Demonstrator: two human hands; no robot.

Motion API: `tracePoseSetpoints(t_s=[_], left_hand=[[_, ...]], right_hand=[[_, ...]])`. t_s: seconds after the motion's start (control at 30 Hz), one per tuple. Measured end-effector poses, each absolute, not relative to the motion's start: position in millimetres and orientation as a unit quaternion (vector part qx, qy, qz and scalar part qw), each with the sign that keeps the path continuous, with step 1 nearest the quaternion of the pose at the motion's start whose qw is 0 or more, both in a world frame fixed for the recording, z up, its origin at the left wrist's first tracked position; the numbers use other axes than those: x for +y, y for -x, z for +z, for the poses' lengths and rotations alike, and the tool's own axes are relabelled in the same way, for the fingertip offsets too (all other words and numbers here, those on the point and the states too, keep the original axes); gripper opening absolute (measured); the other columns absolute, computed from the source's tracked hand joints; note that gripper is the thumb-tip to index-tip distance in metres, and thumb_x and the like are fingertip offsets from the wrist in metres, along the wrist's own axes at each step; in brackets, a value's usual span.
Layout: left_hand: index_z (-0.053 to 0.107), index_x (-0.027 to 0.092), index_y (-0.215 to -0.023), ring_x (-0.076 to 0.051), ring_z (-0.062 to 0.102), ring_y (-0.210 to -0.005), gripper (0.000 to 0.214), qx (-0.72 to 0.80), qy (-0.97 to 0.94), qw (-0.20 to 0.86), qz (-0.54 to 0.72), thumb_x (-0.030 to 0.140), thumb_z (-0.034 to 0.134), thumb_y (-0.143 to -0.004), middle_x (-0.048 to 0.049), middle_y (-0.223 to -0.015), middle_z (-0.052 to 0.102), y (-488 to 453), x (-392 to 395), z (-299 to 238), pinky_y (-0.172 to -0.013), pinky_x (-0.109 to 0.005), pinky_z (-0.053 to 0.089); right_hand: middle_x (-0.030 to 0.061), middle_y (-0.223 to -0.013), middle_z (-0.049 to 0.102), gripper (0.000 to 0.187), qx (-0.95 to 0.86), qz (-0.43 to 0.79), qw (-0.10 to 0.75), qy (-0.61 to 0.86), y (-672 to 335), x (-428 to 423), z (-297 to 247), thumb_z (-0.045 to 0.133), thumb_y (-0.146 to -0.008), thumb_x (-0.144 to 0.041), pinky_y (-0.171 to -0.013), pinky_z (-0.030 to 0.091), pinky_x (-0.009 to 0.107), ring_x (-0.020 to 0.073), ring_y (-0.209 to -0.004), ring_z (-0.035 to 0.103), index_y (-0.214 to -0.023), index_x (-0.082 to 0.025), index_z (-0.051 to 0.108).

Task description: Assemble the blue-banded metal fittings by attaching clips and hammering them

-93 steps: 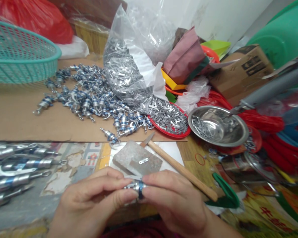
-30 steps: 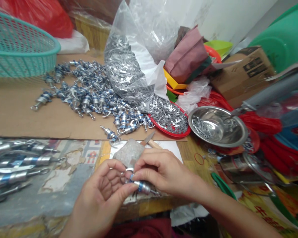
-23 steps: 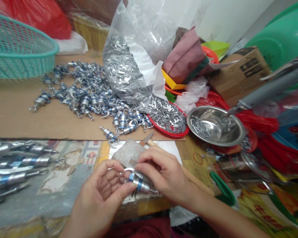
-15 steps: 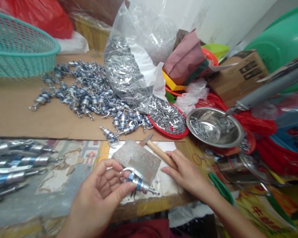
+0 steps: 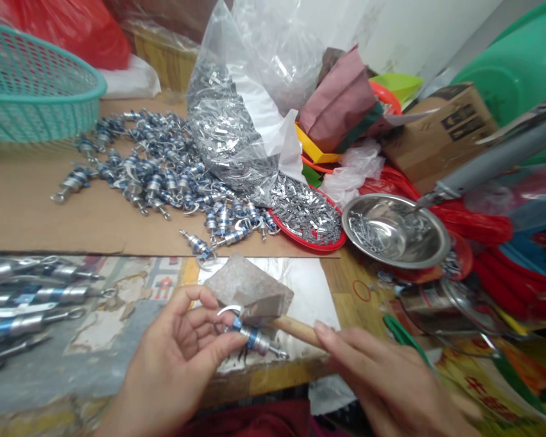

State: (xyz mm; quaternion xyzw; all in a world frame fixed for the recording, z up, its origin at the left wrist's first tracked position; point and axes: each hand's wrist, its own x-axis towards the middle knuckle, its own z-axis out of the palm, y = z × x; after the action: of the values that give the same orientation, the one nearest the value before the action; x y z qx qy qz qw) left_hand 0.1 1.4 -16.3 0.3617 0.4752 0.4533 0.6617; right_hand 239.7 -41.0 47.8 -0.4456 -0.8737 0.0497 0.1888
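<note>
My left hand (image 5: 175,358) pinches a small silver-and-blue metal fitting (image 5: 256,340) between thumb and fingers. A curved silver arm stands up from the fitting, and a thin rod with a small eye points right. In my right hand (image 5: 386,373) is a hammer (image 5: 300,331), gripped by its wooden handle. The dark hammer head lies just above the fitting, beside the curved arm; whether they touch I cannot tell. Behind both, a flat grey metal block (image 5: 236,280) rests on white paper (image 5: 316,291).
Many similar fittings (image 5: 159,176) are heaped on cardboard, with larger ones (image 5: 31,297) at the left. A plastic bag (image 5: 227,121) and a red plate (image 5: 332,244) hold small metal pieces. A steel bowl (image 5: 395,237), a grey bar (image 5: 495,161) and a turquoise basket (image 5: 40,109) stand around.
My right hand has lifted the hammer off the paper and brought its head left and down, over the fitting. My left hand has barely moved.
</note>
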Motion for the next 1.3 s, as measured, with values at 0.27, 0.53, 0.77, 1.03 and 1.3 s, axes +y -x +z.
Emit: tracePoseSetpoints(t_s=[0.27, 0.53, 0.77, 1.03, 1.3], left_hand=[[0.048, 0.025, -0.088, -0.014, 0.070, -0.067, 0.042, 0.499, -0.345, 0.650, 0.459, 0.022, 0.078, -0.059, 0.0065, -0.065, 0.072, -2, 0, -10, -0.064, -0.020, 0.057], [0.074, 0.027, -0.065, -0.018, 0.071, -0.065, 0.006, 0.573, -0.472, 0.542, 0.394, 0.032, 0.071, -0.063, 0.0015, -0.069, 0.077, 7, -2, -4, -0.064, -0.020, 0.056], [0.074, 0.030, -0.065, -0.020, 0.064, -0.085, 0.005, 0.532, -0.631, 0.375, 0.422, 0.032, 0.070, -0.067, -0.0021, -0.085, 0.066, 10, 3, -6, -0.075, -0.023, 0.049], [0.071, 0.028, -0.064, -0.018, 0.065, -0.070, 0.008, 0.507, -0.611, 0.414, 0.445, 0.022, 0.069, -0.068, 0.0001, -0.071, 0.068, 6, 6, -1, -0.064, -0.021, 0.048], [0.074, 0.033, -0.057, -0.017, 0.063, -0.065, 0.010, 0.519, -0.547, 0.440, 0.488, 0.024, 0.074, -0.061, 0.0024, -0.067, 0.071, -1, 2, 2, -0.061, -0.021, 0.048]], right_hand=[[0.0045, -0.100, 0.069, 0.053, -0.849, 0.087, 0.226, 0.470, -248, -40, 18, 0.046, -0.085, -0.009, -0.066, 0.054, 0.022, 0.0156, -0.082, 0.067, -0.135, -0.027, 0.043], [0.0064, -0.102, 0.071, 0.032, -0.762, 0.152, 0.160, 0.609, -254, 28, -5, 0.054, -0.085, -0.032, -0.074, 0.055, 0.030, 0.0200, -0.086, 0.068, -0.111, -0.019, 0.065], [0.0129, -0.110, 0.062, 0.022, -0.728, 0.003, 0.119, 0.675, -271, 118, 4, 0.047, -0.090, -0.020, -0.090, 0.045, 0.041, 0.0240, -0.102, 0.058, -0.102, -0.013, 0.065], [0.0064, -0.097, 0.065, 0.015, -0.745, -0.008, 0.109, 0.658, -275, 148, 5, 0.055, -0.087, -0.025, -0.084, 0.047, 0.039, 0.0192, -0.091, 0.060, -0.095, -0.015, 0.064], [0.0057, -0.088, 0.064, 0.014, -0.732, 0.025, 0.315, 0.603, -232, 94, 19, 0.053, -0.085, -0.021, -0.072, 0.050, 0.027, 0.0160, -0.083, 0.061, -0.079, -0.017, 0.065]])
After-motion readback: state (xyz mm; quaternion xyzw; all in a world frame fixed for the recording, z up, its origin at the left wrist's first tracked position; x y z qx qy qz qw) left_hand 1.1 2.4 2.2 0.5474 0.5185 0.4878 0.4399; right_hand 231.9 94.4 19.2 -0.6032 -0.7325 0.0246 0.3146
